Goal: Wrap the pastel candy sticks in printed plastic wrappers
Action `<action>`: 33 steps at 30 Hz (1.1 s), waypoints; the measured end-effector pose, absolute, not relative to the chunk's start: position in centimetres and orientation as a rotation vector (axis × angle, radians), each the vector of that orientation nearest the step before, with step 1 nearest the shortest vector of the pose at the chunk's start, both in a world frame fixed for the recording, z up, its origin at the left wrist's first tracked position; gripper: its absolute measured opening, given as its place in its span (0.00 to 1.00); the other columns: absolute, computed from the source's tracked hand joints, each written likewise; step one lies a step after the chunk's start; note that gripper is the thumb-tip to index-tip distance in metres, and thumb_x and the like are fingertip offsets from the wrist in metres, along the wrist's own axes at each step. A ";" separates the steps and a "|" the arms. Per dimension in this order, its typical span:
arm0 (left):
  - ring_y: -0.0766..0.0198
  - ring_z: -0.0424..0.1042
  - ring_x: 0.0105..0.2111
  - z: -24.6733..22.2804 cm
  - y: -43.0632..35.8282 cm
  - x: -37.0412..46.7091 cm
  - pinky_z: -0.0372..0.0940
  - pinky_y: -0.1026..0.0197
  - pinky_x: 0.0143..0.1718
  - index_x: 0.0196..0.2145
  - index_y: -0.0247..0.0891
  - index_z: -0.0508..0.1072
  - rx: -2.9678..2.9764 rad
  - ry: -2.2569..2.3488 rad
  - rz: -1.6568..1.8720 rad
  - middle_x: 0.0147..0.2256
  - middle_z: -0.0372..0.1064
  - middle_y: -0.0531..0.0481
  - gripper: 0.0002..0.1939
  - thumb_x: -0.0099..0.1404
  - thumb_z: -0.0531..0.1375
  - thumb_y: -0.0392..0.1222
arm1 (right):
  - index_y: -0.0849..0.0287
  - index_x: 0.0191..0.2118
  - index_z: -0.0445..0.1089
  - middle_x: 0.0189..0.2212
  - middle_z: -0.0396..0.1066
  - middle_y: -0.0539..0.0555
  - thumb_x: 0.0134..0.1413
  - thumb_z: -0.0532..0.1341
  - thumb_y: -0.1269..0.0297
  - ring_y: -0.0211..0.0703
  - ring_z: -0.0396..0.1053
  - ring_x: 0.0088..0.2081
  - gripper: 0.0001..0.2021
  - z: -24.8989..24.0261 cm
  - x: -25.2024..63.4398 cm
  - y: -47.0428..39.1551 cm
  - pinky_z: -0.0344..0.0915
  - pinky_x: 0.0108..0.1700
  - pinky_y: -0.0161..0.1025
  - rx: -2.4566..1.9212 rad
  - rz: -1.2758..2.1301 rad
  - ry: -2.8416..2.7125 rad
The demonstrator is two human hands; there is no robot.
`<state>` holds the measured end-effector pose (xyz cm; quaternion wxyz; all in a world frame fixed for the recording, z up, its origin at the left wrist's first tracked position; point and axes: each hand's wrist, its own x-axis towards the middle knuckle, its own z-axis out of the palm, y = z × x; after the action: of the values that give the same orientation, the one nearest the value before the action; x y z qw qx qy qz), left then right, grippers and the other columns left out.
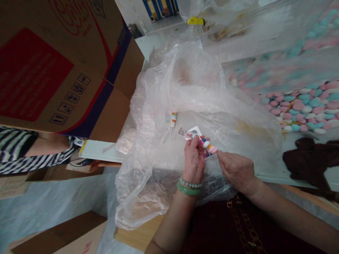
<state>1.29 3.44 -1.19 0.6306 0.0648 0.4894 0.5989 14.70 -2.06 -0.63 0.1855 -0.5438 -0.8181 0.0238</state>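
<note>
the left hand (194, 158) holds between its closed fingers a stick of smooth, rounded pink, white and orange pieces (209, 145), the right hand's (236, 170) pinched fingertips touch its pink end, and beyond the fingers lies wrinkled clear plastic (185, 91), then farther left a cardboard box (66, 63) with curly red lettering, too unclear to read.

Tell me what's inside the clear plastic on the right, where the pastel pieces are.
The clear plastic holds many rounded pink, blue and white pieces, with bits of yellow among them. Anything beneath the top layer is hidden.
</note>
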 end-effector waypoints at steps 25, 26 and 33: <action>0.59 0.74 0.40 -0.6 3.9 1.8 0.65 0.54 0.48 0.35 0.36 0.69 -0.032 0.877 1.252 0.33 0.71 0.49 0.05 0.63 0.59 0.40 | 0.53 0.59 0.57 0.40 0.71 0.54 0.63 0.47 0.68 0.43 0.71 0.36 0.20 0.7 15.1 -0.6 0.64 0.32 0.36 -1.565 0.547 -2.295; 0.59 0.74 0.40 -0.6 3.9 1.9 0.64 0.54 0.49 0.34 0.35 0.69 -0.052 0.870 1.242 0.32 0.71 0.49 0.07 0.64 0.58 0.42 | 0.52 0.59 0.58 0.38 0.71 0.53 0.63 0.47 0.68 0.43 0.71 0.35 0.20 0.6 15.1 -0.5 0.64 0.31 0.35 -1.571 0.532 -2.310; 0.60 0.73 0.40 -0.5 4.1 2.2 0.63 0.54 0.49 0.32 0.35 0.68 -0.046 0.897 1.183 0.32 0.70 0.47 0.13 0.66 0.54 0.48 | 0.47 0.60 0.59 0.36 0.71 0.52 0.58 0.50 0.75 0.40 0.70 0.28 0.25 0.3 15.1 -0.8 0.57 0.23 0.33 -1.592 0.380 -2.491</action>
<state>2.17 4.10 -0.48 0.7367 -0.0212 0.4085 0.5384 15.10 -0.81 0.32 0.0802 -0.5324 -0.8331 0.1270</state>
